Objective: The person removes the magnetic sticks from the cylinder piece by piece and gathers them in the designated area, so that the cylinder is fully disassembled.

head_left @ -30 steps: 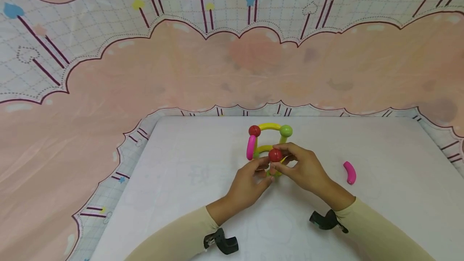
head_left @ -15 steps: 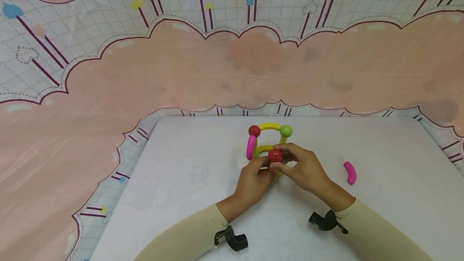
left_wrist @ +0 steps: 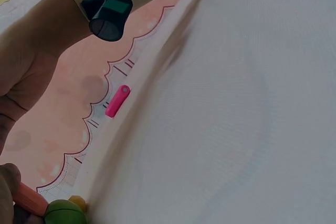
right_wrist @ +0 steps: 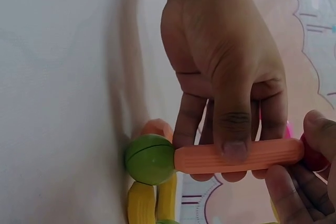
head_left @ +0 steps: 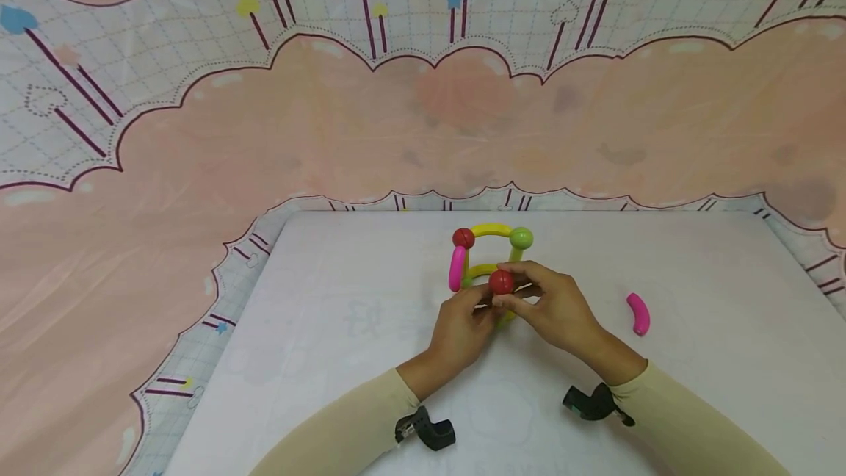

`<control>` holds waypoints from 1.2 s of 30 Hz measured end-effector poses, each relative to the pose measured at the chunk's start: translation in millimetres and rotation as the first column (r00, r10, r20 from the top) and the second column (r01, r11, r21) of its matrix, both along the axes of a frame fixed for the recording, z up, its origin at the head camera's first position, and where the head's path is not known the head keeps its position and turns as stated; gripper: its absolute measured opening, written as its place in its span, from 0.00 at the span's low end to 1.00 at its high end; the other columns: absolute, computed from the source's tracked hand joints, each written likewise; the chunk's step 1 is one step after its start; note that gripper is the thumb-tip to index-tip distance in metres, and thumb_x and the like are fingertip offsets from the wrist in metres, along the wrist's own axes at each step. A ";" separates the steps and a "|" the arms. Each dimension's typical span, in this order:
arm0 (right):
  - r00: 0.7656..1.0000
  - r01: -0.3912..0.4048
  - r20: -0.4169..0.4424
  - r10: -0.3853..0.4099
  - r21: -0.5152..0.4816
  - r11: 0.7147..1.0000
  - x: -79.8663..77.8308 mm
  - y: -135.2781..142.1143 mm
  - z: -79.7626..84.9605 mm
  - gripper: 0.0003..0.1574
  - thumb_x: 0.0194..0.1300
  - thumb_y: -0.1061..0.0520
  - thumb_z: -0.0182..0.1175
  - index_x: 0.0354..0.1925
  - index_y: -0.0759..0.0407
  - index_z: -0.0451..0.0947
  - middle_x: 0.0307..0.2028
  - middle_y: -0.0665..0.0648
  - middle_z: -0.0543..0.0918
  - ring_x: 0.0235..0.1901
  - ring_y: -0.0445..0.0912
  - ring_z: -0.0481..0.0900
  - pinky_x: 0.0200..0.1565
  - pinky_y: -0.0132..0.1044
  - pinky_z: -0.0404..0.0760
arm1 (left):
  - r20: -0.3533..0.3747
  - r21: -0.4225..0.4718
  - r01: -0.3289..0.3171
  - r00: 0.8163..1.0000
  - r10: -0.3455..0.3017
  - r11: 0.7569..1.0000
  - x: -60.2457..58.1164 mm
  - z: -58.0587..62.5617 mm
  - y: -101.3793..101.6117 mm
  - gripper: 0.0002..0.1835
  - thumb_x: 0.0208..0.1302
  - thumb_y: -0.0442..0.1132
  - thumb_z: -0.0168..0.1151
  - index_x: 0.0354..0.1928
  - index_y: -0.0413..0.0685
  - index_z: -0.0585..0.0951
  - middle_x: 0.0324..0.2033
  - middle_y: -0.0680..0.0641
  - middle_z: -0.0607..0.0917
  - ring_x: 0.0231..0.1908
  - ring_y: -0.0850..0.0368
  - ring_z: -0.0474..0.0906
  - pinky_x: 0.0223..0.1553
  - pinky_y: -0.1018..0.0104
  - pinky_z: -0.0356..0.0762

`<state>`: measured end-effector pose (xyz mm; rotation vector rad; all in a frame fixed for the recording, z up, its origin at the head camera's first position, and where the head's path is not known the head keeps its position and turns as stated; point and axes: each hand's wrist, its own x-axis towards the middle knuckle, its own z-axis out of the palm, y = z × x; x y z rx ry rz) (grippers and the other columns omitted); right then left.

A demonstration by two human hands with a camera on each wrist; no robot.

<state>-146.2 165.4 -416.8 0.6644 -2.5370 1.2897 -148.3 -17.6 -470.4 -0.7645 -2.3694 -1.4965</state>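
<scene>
My right hand (head_left: 562, 307) pinches a red ball (head_left: 501, 282) between thumb and fingers, above the near end of a toy frame. Just below it, my left hand (head_left: 463, 329) grips an orange rod (right_wrist: 239, 156), thumb on one side and fingers behind, as the right wrist view shows. The rod stands between the red ball at its top and a green ball (right_wrist: 150, 159) near the table. Yellow curved rods (head_left: 491, 230), a second red ball (head_left: 463, 238), a light green ball (head_left: 521, 239) and a pink curved rod (head_left: 457, 269) make up the frame's far part. Fingers hide its near corner.
A loose pink curved rod (head_left: 638, 314) lies on the white tabletop (head_left: 317, 358), right of my right hand. Behind the table hangs a patterned cloth (head_left: 370, 131) in peach and white. Black cameras are strapped at both wrists.
My left hand has shifted a little to the right, closer under the red ball, and now covers more of the frame's near corner. My right hand keeps its place on the ball.
</scene>
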 end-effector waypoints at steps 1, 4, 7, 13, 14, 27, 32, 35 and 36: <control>1.000 0.004 0.007 -0.004 0.001 1.000 0.2 -0.1 0.2 0.33 0.53 0.61 0.78 0.58 0.62 0.80 0.47 0.56 0.88 0.39 0.47 0.87 0.41 0.44 0.87 | -0.003 -0.004 0.002 1.000 -0.002 1.000 -0.3 0.0 -0.3 0.15 0.64 0.29 0.71 0.53 0.36 0.83 0.46 0.43 0.88 0.49 0.55 0.84 0.48 0.72 0.81; 1.000 0.017 0.026 -0.017 0.008 1.000 0.6 -0.5 0.8 0.33 0.55 0.61 0.78 0.58 0.61 0.80 0.47 0.57 0.87 0.39 0.47 0.87 0.40 0.44 0.87 | -0.003 -0.017 0.006 1.000 -0.006 1.000 -0.6 0.1 -1.0 0.16 0.64 0.29 0.71 0.54 0.37 0.83 0.46 0.44 0.87 0.49 0.55 0.85 0.48 0.73 0.81; 0.999 0.032 0.034 -0.032 0.021 0.999 0.8 -0.7 1.7 0.33 0.55 0.60 0.77 0.59 0.60 0.79 0.46 0.56 0.88 0.39 0.47 0.86 0.41 0.40 0.87 | 0.002 -0.036 0.007 1.000 -0.007 0.999 -0.7 -0.5 -1.7 0.17 0.65 0.30 0.71 0.55 0.38 0.83 0.46 0.44 0.87 0.49 0.56 0.85 0.47 0.74 0.81; 0.996 0.068 0.058 -0.070 0.027 0.997 -0.2 -0.3 4.1 0.35 0.56 0.60 0.77 0.61 0.58 0.78 0.47 0.56 0.87 0.41 0.48 0.85 0.43 0.39 0.86 | 0.017 -0.050 0.012 1.000 -0.011 0.999 -1.2 -1.3 -2.9 0.19 0.65 0.32 0.71 0.57 0.39 0.82 0.47 0.46 0.87 0.50 0.59 0.85 0.47 0.76 0.80; 0.995 0.067 0.066 -0.069 0.028 0.997 -0.5 0.0 4.0 0.35 0.57 0.59 0.77 0.62 0.57 0.78 0.48 0.56 0.87 0.42 0.49 0.85 0.43 0.40 0.86 | 0.018 -0.052 0.011 1.000 -0.010 0.999 -1.4 -1.4 -3.0 0.19 0.65 0.33 0.71 0.57 0.39 0.82 0.47 0.46 0.87 0.50 0.59 0.85 0.47 0.77 0.80; 0.996 0.049 -0.071 -0.047 0.019 0.999 -6.0 26.0 3.2 0.35 0.53 0.65 0.79 0.60 0.61 0.79 0.48 0.55 0.83 0.43 0.47 0.82 0.39 0.34 0.85 | 0.048 -0.056 0.018 0.999 -0.015 0.998 -2.4 -0.5 -3.3 0.19 0.64 0.32 0.72 0.56 0.40 0.83 0.46 0.46 0.87 0.49 0.59 0.84 0.46 0.77 0.80; 0.991 0.078 -0.113 -0.075 0.018 0.997 -9.0 39.2 1.7 0.35 0.56 0.66 0.77 0.61 0.60 0.78 0.46 0.54 0.83 0.44 0.44 0.80 0.39 0.28 0.83 | 0.066 -0.065 0.007 0.998 -0.003 0.998 -1.4 -0.4 -3.0 0.20 0.63 0.33 0.72 0.57 0.41 0.83 0.46 0.46 0.87 0.49 0.59 0.84 0.47 0.76 0.80; 0.989 0.092 -0.115 -0.092 -0.010 0.996 -11.1 46.1 0.9 0.34 0.56 0.68 0.76 0.61 0.62 0.77 0.46 0.56 0.83 0.43 0.44 0.79 0.38 0.26 0.82 | 0.061 -0.066 0.003 0.998 0.001 0.998 -1.0 -1.3 -2.7 0.19 0.64 0.33 0.72 0.57 0.41 0.83 0.46 0.47 0.87 0.49 0.58 0.84 0.47 0.77 0.80; 0.989 0.100 -0.109 -0.100 -0.014 0.995 -12.0 48.1 1.0 0.34 0.57 0.68 0.75 0.61 0.63 0.77 0.46 0.57 0.83 0.44 0.44 0.78 0.38 0.25 0.81 | 0.060 -0.064 0.003 0.998 0.001 0.998 -0.8 -1.4 -2.6 0.19 0.63 0.33 0.72 0.57 0.41 0.83 0.46 0.46 0.87 0.49 0.58 0.84 0.47 0.77 0.79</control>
